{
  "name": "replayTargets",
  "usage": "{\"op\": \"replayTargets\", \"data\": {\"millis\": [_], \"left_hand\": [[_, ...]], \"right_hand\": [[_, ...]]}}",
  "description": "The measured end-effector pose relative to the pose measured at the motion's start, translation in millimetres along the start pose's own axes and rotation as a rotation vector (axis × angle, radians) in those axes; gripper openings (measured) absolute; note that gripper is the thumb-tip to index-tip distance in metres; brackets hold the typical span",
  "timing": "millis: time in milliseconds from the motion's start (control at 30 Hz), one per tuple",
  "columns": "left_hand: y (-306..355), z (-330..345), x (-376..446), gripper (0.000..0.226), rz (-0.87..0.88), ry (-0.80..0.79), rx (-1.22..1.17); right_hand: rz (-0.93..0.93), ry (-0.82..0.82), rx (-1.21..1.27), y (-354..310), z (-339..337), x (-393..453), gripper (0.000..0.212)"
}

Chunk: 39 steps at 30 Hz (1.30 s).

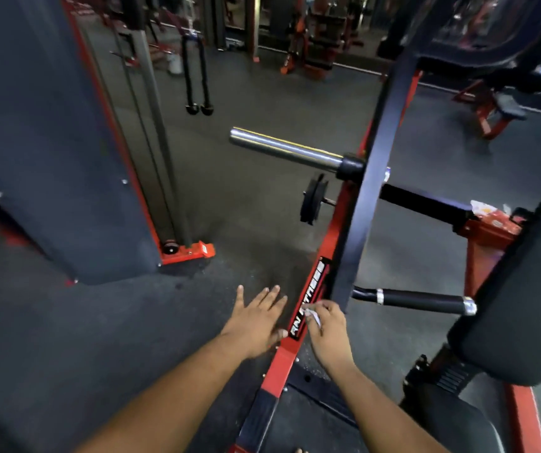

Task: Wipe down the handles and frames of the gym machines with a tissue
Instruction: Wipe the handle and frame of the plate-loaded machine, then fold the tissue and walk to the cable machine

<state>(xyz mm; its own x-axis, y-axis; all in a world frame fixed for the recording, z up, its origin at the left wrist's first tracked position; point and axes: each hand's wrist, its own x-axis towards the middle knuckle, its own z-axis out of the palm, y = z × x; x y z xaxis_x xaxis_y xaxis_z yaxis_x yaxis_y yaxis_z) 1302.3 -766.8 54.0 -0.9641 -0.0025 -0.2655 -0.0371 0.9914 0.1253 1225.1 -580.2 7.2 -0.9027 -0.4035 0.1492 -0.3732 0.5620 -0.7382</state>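
Right hand (327,328) presses tissue (313,317) on the up-slanting red frame (314,289).

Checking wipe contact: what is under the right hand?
The right hand pinches a white tissue against the red frame bar by its logo label. Fingers cover most of the tissue.
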Motion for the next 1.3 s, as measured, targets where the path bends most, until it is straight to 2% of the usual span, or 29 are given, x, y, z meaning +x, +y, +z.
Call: {"op": "replayTargets", "data": {"millis": [33, 133, 233, 333, 500, 567, 633, 767, 933, 1000, 1067, 1133, 1233, 1300], "left_hand": [[-17, 0, -13, 0.076, -0.046, 0.007, -0.078], [-65, 4, -46, 0.067, -0.182, 0.077, -0.38], [-107, 2, -72, 0.053, -0.299, 0.145, -0.759], [-143, -11, -95, 0.038, -0.286, 0.256, -1.028], [-191, -35, -119, 0.018, -0.297, 0.448, -1.286], [-210, -47, -121, 0.01, -0.334, 0.514, -1.318], [-229, -61, -121, 0.013, -0.374, 0.542, -1.328], [-270, -80, -105, 0.017, -0.42, 0.527, -1.325], [-313, -99, -50, 0.017, -0.533, 0.581, -1.456], [-331, -106, -17, 0.016, -0.528, 0.565, -1.491], [-349, -112, 13, 0.015, -0.509, 0.571, -1.406], [-368, -119, 41, 0.011, -0.479, 0.578, -1.288], [-394, -132, 74, 0.011, -0.378, 0.619, -1.123], [-413, -140, 91, 0.013, -0.393, 0.695, -1.089]], "right_hand": [[0.01, -0.023, 0.087, -15, 13, 3, 0.041], [0.03, -0.115, 0.249, -69, 46, 9, 0.019], [-0.006, -0.221, 0.345, -128, 73, 12, 0.019], [0.022, -0.322, 0.523, -179, 100, 16, 0.017], [0.047, -0.315, 0.653, -233, 129, 37, 0.01], [0.028, -0.336, 0.607, -247, 136, 50, 0.006], [0.008, -0.339, 0.549, -255, 144, 69, 0.007], [-0.026, -0.293, 0.506, -265, 160, 110, 0.009], [0.072, -0.178, 0.649, -272, 197, 166, 0.022], [0.104, -0.197, 0.717, -272, 212, 196, 0.028], [0.098, -0.34, 0.753, -275, 223, 224, 0.031], [0.06, -0.464, 0.676, -273, 235, 256, 0.031], [-0.008, -0.371, 0.516, -266, 249, 299, 0.012], [0.011, -0.306, 0.387, -257, 258, 326, 0.013]]}}
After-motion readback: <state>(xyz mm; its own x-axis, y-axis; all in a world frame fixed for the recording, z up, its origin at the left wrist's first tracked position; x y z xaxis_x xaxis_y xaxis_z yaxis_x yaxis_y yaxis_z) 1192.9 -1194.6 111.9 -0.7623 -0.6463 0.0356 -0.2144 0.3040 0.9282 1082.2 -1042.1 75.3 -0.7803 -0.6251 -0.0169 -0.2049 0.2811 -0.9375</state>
